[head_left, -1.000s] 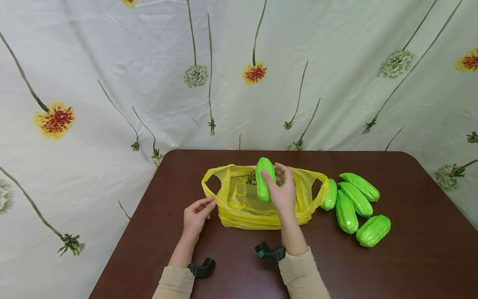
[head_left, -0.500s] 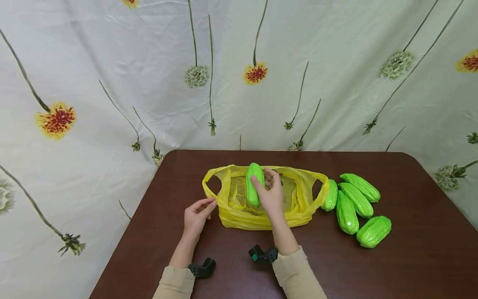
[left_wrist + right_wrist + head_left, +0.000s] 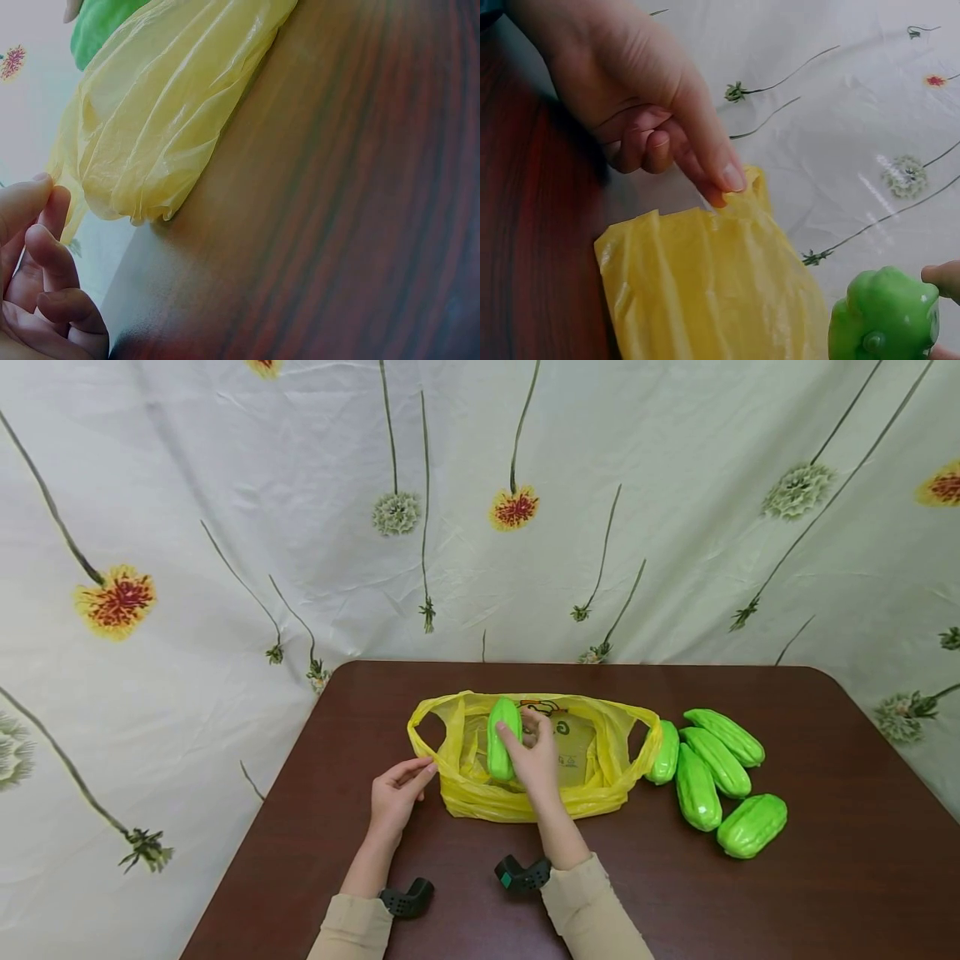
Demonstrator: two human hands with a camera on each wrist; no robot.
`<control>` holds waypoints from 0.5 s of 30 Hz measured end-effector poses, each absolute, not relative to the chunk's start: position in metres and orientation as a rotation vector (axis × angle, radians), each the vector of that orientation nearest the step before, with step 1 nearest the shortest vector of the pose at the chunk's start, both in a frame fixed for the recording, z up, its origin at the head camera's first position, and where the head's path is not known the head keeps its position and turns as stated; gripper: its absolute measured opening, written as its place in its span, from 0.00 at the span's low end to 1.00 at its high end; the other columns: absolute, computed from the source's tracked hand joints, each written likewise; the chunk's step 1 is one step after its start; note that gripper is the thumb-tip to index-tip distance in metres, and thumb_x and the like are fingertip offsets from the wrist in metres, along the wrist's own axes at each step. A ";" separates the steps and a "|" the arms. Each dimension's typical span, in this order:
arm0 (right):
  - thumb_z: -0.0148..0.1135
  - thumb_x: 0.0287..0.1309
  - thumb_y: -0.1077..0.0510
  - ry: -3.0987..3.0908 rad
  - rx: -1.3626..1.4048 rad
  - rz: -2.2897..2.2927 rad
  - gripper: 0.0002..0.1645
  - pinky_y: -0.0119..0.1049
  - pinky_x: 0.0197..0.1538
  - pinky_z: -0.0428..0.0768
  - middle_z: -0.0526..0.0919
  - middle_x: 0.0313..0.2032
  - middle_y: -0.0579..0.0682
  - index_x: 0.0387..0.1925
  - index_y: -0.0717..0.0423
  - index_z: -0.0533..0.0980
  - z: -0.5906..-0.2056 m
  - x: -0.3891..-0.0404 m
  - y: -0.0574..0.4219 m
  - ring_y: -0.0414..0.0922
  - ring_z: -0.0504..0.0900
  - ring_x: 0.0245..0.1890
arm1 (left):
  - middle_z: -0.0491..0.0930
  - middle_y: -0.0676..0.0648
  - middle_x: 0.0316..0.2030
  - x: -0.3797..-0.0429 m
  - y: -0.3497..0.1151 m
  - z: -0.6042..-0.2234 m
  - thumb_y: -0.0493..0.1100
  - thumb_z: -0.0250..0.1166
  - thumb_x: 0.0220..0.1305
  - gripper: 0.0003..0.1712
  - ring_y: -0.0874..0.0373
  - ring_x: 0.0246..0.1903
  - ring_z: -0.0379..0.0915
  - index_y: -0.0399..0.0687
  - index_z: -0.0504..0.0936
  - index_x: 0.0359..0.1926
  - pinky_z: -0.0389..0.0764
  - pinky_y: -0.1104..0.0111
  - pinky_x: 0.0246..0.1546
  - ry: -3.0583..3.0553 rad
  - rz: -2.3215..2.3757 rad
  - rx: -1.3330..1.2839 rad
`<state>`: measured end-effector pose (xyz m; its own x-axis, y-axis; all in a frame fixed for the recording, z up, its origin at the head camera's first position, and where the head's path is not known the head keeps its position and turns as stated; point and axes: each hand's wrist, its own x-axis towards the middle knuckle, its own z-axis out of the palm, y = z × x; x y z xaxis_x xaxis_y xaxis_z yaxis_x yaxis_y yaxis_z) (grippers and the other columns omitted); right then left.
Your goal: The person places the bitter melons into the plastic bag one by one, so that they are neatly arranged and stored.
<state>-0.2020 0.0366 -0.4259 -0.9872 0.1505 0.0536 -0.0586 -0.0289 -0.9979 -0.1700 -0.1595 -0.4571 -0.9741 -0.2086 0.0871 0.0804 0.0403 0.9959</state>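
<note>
My right hand (image 3: 538, 762) grips a bright green, ridged gourd (image 3: 500, 745), held upright over the mouth of a yellow plastic bag (image 3: 510, 807). In the right wrist view the gourd's lumpy end (image 3: 881, 322) shows at the lower right, with only a few fingertips of the right hand beside it. At the bag's left handle my left hand (image 3: 397, 797) pinches the plastic between thumb and forefinger. Its other fingers curl loosely in the left wrist view, where the bag's crumpled side (image 3: 157, 135) hangs just ahead. The bag stands open, with dark print inside; its bottom is partly hidden.
Several more green gourds (image 3: 697, 787) lie on the dark brown table (image 3: 840, 893) to the right of the bag, one partly behind its right handle. A pale flowered cloth (image 3: 315, 485) hangs behind the table. Each wrist wears a black device (image 3: 407, 898).
My right hand has carried the gourd leftward and lower, toward the left part of the bag's mouth. The left hand keeps its pinch on the handle and has hardly moved.
</note>
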 end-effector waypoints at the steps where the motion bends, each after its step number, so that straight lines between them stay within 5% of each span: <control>1: 0.64 0.58 0.51 -2.085 -0.100 2.149 0.35 0.44 0.42 0.80 0.70 0.55 0.58 0.62 0.60 0.63 -0.427 -0.202 0.036 0.54 0.75 0.51 | 0.83 0.41 0.33 -0.170 -0.159 -0.457 0.33 0.66 0.58 0.12 0.62 0.16 0.65 0.29 0.83 0.42 0.71 0.70 0.22 -2.106 -2.037 0.133; 15: 0.64 0.58 0.52 -2.141 -0.092 2.073 0.35 0.43 0.40 0.80 0.70 0.55 0.59 0.62 0.62 0.63 -0.438 -0.205 0.033 0.54 0.76 0.47 | 0.84 0.42 0.33 -0.170 -0.160 -0.457 0.33 0.66 0.58 0.12 0.62 0.16 0.66 0.30 0.83 0.42 0.71 0.69 0.22 -2.112 -2.031 0.132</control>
<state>-0.2045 0.0333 -0.4378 -0.9852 0.1553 0.0721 -0.0671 0.0375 -0.9970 -0.1701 -0.1597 -0.4573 -0.9743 -0.2076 0.0874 0.0793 0.0471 0.9957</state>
